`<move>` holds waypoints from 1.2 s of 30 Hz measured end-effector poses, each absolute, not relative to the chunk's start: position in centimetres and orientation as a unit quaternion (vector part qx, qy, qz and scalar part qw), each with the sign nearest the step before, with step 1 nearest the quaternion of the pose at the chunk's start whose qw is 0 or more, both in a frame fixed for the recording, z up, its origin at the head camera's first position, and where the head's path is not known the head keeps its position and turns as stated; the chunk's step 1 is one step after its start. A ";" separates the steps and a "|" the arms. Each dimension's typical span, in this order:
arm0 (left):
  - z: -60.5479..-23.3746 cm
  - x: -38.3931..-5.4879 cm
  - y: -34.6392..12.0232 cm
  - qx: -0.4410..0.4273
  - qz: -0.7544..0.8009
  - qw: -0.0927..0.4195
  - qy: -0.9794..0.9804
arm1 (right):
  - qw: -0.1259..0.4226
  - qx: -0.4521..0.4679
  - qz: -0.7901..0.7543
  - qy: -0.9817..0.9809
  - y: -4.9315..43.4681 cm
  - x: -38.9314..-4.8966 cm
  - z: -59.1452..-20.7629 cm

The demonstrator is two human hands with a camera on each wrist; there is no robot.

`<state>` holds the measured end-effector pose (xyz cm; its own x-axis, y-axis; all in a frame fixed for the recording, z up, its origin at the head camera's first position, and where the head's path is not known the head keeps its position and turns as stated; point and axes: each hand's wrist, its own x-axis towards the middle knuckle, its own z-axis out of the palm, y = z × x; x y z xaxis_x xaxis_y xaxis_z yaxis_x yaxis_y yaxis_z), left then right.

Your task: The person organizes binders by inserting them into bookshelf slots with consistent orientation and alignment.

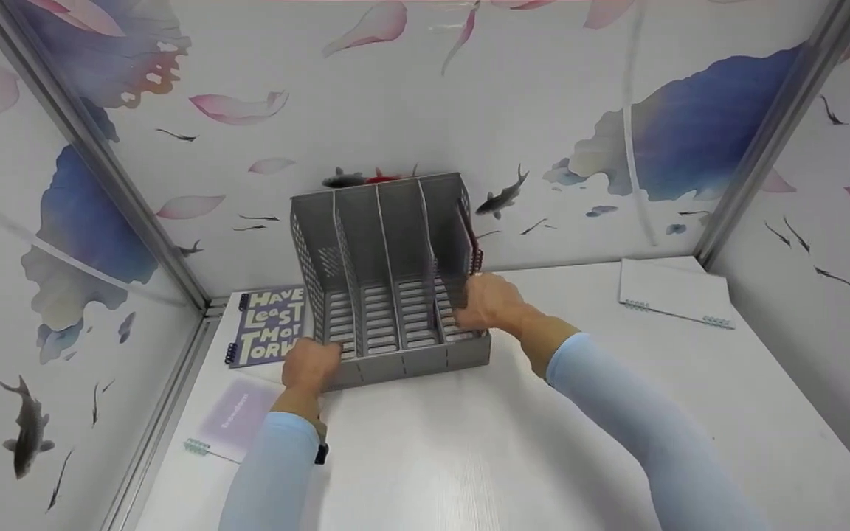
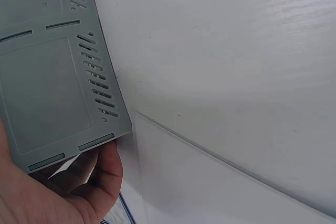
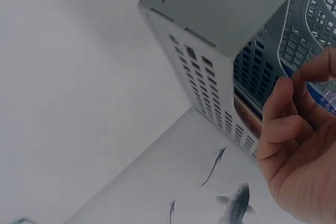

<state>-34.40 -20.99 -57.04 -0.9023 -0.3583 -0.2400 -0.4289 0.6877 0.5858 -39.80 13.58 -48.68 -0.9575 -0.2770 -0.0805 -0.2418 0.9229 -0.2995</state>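
A grey plastic file organizer (image 1: 410, 361) with several tall slots stands on the table, its back towards the wall. My left hand (image 1: 311, 365) grips its front left corner; in the left wrist view the curled fingers (image 2: 108, 174) lie at the edge of the front panel. My right hand (image 1: 495, 301) reaches into the rightmost slot at the side wall. Its bent fingers and thumb come close together in the right wrist view; whether they pinch the organizer's edge is hidden. A dark spiral-bound notebook (image 1: 476, 247) stands in that slot, mostly hidden.
On the white table (image 1: 425, 464), a blue notebook (image 1: 263, 328) with large pale letters lies left of the organizer. A lavender notebook (image 1: 229, 417) lies nearer, partly under my left arm. A white spiral notebook (image 1: 672, 287) lies at the back right. Patterned panels (image 1: 543, 110) enclose the table.
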 end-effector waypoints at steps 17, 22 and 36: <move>-57.2 -34.6 -21.1 -0.217 0.329 0.054 0.917 | 0.047 -0.117 -0.150 0.981 21.6 -41.2 -49.0; -57.1 -34.5 -21.0 -0.212 0.330 0.050 0.918 | 0.033 -0.108 -0.153 0.982 24.6 -41.3 -49.8; -57.1 -34.5 -21.0 -0.208 0.330 0.045 0.920 | 0.024 -0.039 -0.157 0.987 34.3 -41.0 -53.3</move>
